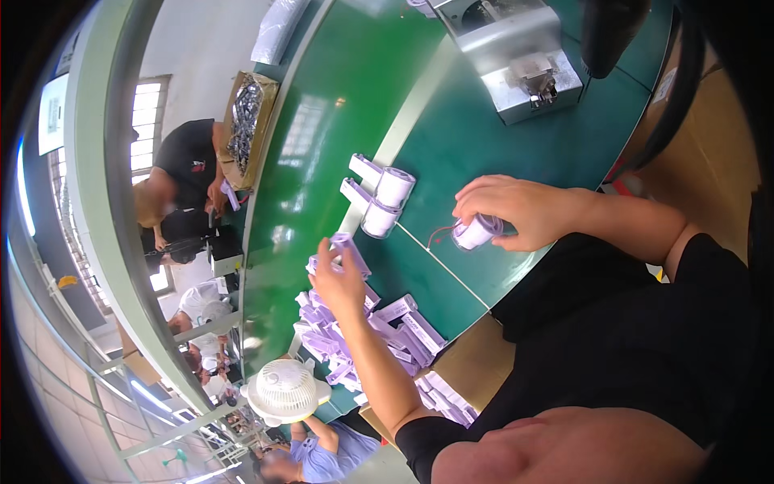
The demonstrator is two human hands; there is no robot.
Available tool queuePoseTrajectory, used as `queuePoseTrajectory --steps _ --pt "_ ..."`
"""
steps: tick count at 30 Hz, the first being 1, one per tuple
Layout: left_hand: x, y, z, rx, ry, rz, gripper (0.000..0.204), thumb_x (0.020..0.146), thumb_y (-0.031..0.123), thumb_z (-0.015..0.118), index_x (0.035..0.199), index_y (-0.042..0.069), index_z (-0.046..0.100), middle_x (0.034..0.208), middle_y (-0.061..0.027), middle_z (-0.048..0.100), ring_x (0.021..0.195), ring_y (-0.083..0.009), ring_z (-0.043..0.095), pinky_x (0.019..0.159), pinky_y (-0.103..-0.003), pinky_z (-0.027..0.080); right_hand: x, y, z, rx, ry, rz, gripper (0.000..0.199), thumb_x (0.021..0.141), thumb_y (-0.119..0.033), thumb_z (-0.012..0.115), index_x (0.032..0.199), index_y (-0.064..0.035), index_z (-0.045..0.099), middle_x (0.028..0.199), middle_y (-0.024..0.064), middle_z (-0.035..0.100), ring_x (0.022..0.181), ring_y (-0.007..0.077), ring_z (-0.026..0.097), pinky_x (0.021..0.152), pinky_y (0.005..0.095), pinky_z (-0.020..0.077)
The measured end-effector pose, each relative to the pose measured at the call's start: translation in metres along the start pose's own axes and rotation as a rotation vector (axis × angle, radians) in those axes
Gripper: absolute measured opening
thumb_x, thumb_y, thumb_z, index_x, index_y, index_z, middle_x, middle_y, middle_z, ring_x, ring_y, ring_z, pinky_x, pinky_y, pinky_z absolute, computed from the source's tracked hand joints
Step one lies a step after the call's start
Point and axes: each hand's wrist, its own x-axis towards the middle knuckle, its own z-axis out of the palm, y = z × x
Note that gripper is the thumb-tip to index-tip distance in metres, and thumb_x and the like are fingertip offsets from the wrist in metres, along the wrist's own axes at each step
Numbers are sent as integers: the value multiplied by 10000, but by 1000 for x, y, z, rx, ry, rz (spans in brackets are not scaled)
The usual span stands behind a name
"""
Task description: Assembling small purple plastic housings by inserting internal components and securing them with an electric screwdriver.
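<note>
Right hand [516, 214]: grip clamped on one clear-walled cylinder [477, 232], near the table's [476, 145] edge; its red wire [439, 229] best kept clear of fingers. Left hand [337, 278]: at a lilac casing [352, 252]; grip closure, cannot tell. Two similar cylinders [387, 203], side by side, between and beyond. Casing heap [326, 335], crowding left forearm. Metal bench machine [512, 36], far side.

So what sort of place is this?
Probably a factory assembly line: a heap of pale purple parts beside a long green work surface, a metal bench machine, and a co-worker on the far side.
</note>
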Motion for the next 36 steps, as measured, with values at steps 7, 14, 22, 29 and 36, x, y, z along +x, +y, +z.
queuePoseTrajectory --steps 7,14,22,29,36 --pt "-66 55 -48 -985 -61 -76 440 986 -23 681 1408 -59 559 1261 -148 692 1116 -210 686 1002 -327 526 3 -12 12 -41 137 16 289 857 -133 824 1102 -55 691 1149 84 709 1252 319 625 1046 443 492" --pt "-110 77 -19 -1111 -386 -5 458 1003 -35 671 1448 -31 564 1276 -116 685 1169 -205 671 1007 -351 554 8 -9 35 -68 327 28 138 873 -110 808 986 -92 731 958 29 736 1008 262 703 909 404 530" --pt "-108 92 -12 -1137 -439 14 342 1008 -21 677 1343 -34 610 1211 -91 692 1045 -158 662 815 -288 545 10 -8 37 -115 368 -45 69 878 -113 798 925 -95 750 895 10 738 917 214 712 882 399 538" --pt "-103 104 -20 -1091 -472 20 274 1019 33 690 1287 -11 659 1133 -53 695 933 -129 648 743 -258 535 9 -8 35 -171 360 -89 65 873 -115 797 926 -105 761 897 5 736 926 204 712 888 399 537" --pt "-91 107 -20 -939 -443 109 197 1001 74 724 1178 -4 759 1160 -104 747 1004 -165 693 834 -285 560 8 -7 25 -172 242 -150 79 875 -149 792 939 -116 762 911 -6 716 941 218 674 901 384 514"
